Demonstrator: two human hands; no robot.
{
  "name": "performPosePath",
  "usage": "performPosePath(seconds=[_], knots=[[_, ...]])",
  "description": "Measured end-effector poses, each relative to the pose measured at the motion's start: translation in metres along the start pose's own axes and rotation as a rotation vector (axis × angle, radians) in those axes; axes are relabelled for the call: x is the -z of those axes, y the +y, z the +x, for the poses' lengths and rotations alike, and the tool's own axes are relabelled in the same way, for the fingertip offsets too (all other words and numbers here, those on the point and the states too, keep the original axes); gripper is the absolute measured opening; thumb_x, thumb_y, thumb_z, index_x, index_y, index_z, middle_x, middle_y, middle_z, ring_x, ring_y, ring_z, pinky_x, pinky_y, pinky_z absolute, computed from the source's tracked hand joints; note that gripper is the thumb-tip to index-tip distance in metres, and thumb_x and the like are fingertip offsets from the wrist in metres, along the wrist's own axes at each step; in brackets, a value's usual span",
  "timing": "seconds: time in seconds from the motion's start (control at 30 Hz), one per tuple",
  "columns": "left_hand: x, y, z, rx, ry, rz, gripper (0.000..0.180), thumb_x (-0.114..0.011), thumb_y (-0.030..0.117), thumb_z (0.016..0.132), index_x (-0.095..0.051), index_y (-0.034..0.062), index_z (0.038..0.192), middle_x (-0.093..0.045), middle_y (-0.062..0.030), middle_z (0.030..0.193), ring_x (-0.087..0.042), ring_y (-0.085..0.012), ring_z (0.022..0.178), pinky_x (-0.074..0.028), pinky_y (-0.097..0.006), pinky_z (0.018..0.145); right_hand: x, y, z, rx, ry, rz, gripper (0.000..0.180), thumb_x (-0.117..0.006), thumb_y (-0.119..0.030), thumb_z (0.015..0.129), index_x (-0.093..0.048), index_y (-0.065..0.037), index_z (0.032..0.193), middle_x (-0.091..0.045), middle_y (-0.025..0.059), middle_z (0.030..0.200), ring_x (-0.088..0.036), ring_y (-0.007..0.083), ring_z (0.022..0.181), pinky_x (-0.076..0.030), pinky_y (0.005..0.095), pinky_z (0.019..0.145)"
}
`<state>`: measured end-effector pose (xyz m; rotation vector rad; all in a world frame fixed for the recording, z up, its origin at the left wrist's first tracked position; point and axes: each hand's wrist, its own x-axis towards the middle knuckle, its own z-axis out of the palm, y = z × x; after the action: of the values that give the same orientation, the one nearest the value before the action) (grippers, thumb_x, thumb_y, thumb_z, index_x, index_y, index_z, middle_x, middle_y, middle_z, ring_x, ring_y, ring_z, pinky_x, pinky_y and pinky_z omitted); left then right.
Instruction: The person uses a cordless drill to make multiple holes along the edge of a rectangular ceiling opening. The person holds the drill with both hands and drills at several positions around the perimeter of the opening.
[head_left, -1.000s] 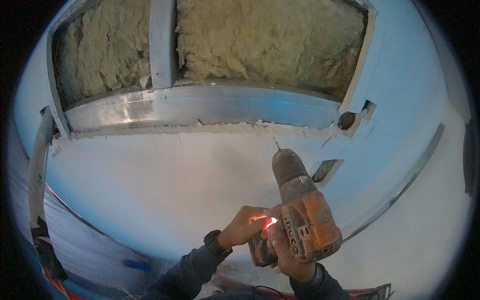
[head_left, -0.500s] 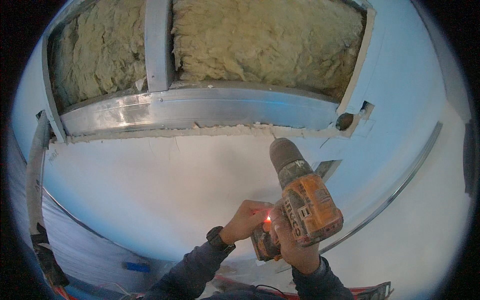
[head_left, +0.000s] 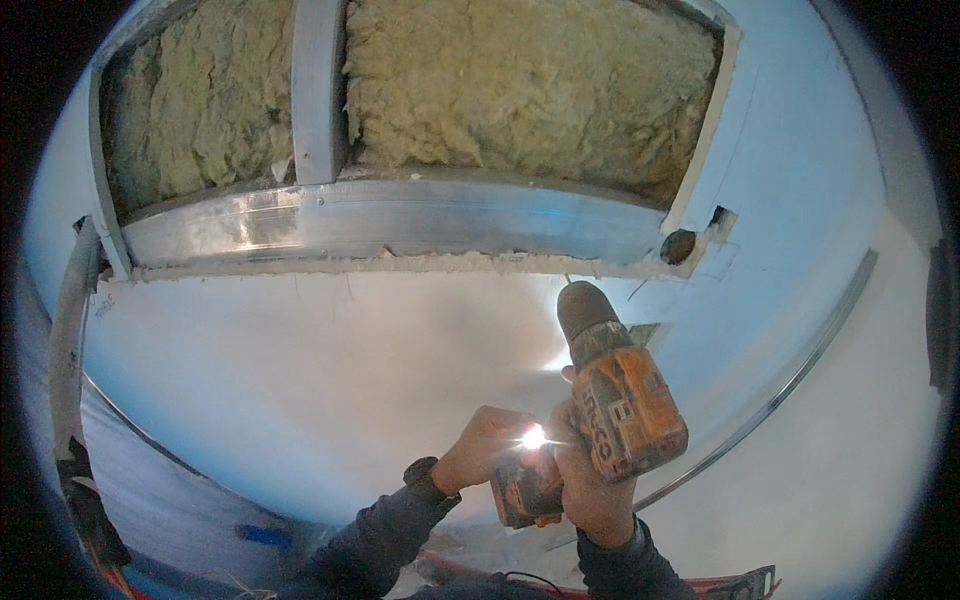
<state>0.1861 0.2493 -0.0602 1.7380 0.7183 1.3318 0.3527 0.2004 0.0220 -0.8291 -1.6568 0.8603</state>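
Head view: right hand (head_left: 592, 478) wrapped round handle of orange drill (head_left: 612, 385), bit tip just under torn edge of white board (head_left: 300, 380), near metal track (head_left: 400, 225). Left hand (head_left: 490, 450) fingers pressed at drill's base by its lit lamp. Insulation (head_left: 520, 90) above is uncovered; looks like board fixing's barely begun, no screw heads visible.

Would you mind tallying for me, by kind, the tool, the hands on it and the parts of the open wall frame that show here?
Orange cordless drill: 1
Hands on the drill, left hand and right hand: 2
Metal frame pieces, upright stud and horizontal track: 2
Bays of yellow insulation: 2
Total: 7
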Motion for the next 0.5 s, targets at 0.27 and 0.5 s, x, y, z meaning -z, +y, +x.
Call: performPosePath(seconds=[0.27, 0.5], knots=[[-0.003, 0.009, 0.004, 0.161, -0.006, -0.24, 0.021, -0.072, 0.012, 0.092, -0.073, -0.003, 0.107, -0.073, -0.0036, 0.095, -0.06, -0.0089, 0.082, -0.052, -0.028, 0.074, 0.009, 0.009, 0.004, 0.301, -0.011, -0.204, 0.042, -0.06, 0.0, 0.088, -0.055, 0.005, 0.129, -0.064, 0.0125, 0.108, -0.062, 0.0132, 0.069, -0.05, 0.0269, 0.056], [-0.012, 0.02, 0.003, 0.057, 0.01, -0.026, 0.02, -0.076, 0.013, 0.09, -0.075, -0.0001, 0.105, -0.074, -0.005, 0.096, -0.064, -0.0103, 0.084, -0.053, -0.027, 0.076, 0.016, -0.001, -0.014, -0.057, 0.159, 0.218, 0.041, -0.067, -0.007, 0.093, -0.054, 0.006, 0.13, -0.066, 0.011, 0.098, -0.063, 0.0147, 0.067, -0.053, 0.0297, 0.061]])
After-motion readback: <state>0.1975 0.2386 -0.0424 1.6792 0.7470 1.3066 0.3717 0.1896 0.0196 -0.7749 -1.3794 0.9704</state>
